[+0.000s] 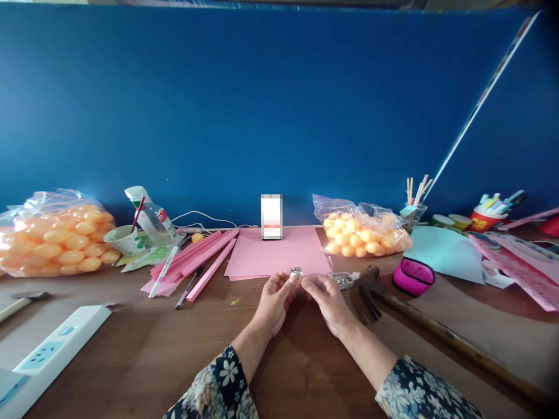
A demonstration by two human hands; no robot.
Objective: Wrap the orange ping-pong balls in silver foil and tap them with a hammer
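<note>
A small shiny silver piece (297, 272) sits between my hands, too small to name more exactly. My left hand (274, 299) pinches it between thumb and fingers. From the other side, my right hand (328, 299) has its thumb and forefinger closed at the edge of the same piece. Just beyond the hands lies a stack of pink paper sheets (275, 256). Beside my right hand is a small clear packet of silver bits (343, 280), partly hidden by the fingers. A claw hammer (419, 317) with a long wooden handle rests to the right.
Bags of orange balls stand left (56, 244) and right (362, 235). A phone (271, 216) with a blurred screen leans at the back. Pink strips (192, 259), a pen (188, 288), a power strip (56, 355) and a magenta pouch (413, 277) lie around the brown table.
</note>
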